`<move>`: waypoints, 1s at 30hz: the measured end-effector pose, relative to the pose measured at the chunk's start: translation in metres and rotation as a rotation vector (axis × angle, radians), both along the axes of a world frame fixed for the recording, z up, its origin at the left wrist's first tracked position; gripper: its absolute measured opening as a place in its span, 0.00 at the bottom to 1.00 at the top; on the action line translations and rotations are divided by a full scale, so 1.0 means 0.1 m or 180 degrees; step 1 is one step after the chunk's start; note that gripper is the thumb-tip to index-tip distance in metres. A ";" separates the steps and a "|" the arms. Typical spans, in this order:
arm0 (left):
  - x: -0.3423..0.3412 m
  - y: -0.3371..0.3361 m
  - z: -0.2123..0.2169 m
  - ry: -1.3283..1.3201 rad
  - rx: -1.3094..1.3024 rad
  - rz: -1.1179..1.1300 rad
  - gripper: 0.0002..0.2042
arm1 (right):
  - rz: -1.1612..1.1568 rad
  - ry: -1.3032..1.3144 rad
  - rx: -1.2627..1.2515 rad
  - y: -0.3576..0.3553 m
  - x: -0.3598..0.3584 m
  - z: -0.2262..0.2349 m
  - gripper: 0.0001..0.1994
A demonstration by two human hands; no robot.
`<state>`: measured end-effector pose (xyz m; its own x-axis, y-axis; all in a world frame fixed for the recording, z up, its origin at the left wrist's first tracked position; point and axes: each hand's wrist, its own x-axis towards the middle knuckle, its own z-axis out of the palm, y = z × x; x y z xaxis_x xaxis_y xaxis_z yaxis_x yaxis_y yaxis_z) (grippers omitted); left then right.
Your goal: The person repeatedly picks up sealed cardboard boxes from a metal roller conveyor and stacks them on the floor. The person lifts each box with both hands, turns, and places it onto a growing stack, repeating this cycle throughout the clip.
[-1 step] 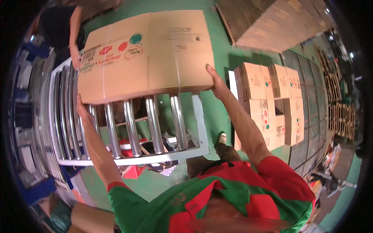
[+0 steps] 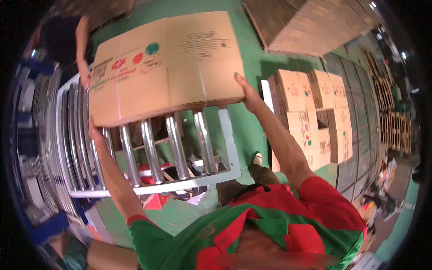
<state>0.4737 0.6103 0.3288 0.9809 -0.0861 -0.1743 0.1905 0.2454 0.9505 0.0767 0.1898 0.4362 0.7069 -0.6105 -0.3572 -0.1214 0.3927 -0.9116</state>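
Here both hands, left hand (image 2: 95,130) and right hand (image 2: 248,96), grip the cardboard box (image 2: 166,67) lying crosswise

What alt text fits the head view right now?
A person's left hand and right hand grip opposite ends of a large cardboard box above a metal roller conveyor. Stacked cartons stand on the green floor at right; another person's arm reaches in behind.
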 end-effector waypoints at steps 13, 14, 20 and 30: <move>-2.50 0.39 0.53 0.0430 0.0116 -0.1271 0.34 | 0.0136 0.0001 0.0225 -0.82 -2.07 0.15 0.40; -2.44 0.33 0.58 0.0581 0.0146 -0.1401 0.34 | 0.0052 0.0237 0.0291 -0.82 -2.19 0.13 0.42; -1.65 -0.69 0.82 0.0281 0.0360 -0.1623 0.35 | -0.0215 0.0693 0.0260 -0.71 -2.43 0.04 0.48; -2.24 -0.70 1.03 0.0074 0.0320 -0.1534 0.36 | -0.1159 -0.0465 0.0499 -0.13 -3.24 -0.53 0.38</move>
<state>0.2498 0.5400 0.4315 0.8293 -0.5109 -0.2264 0.2813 0.0315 0.9591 -0.2474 0.1769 0.3830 0.5050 -0.7761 -0.3777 0.1769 0.5214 -0.8348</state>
